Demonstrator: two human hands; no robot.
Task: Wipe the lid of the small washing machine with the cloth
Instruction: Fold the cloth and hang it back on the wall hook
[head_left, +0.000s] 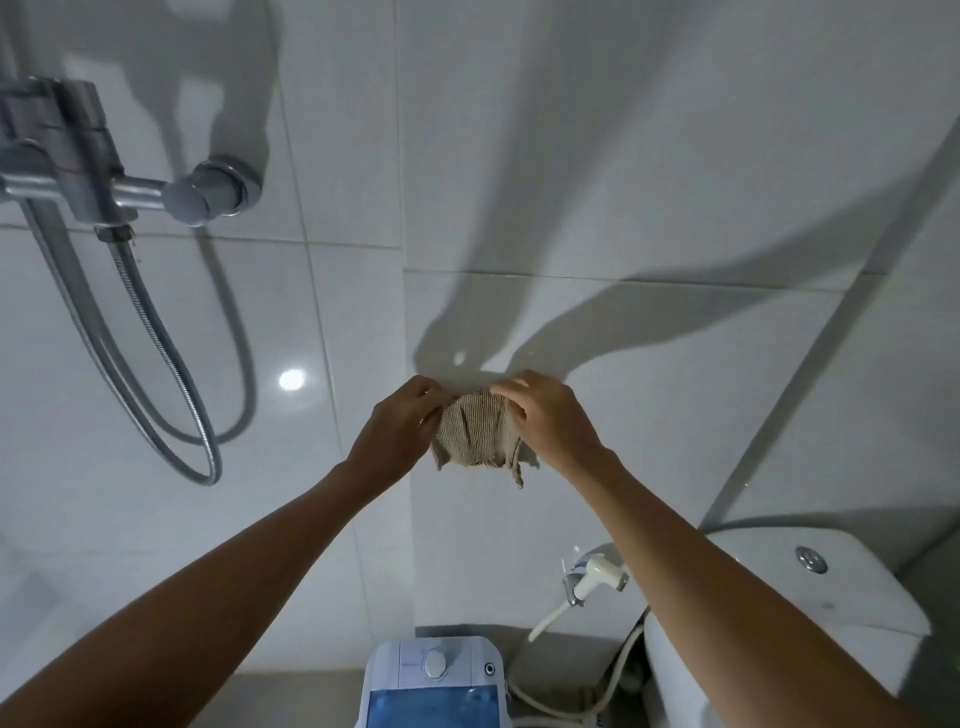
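Both hands, left (400, 426) and right (550, 415), pinch the cloth (475, 434) by its top edge, held up well above the washer lid (434, 706). I'd fold it into a flat pad before bringing it down to wipe.

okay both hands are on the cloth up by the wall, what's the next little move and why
Probably lower the cloth to the washing machine lid. Left hand and right hand pinch it high above the machine, not touching the lid, so wiping has not begun.
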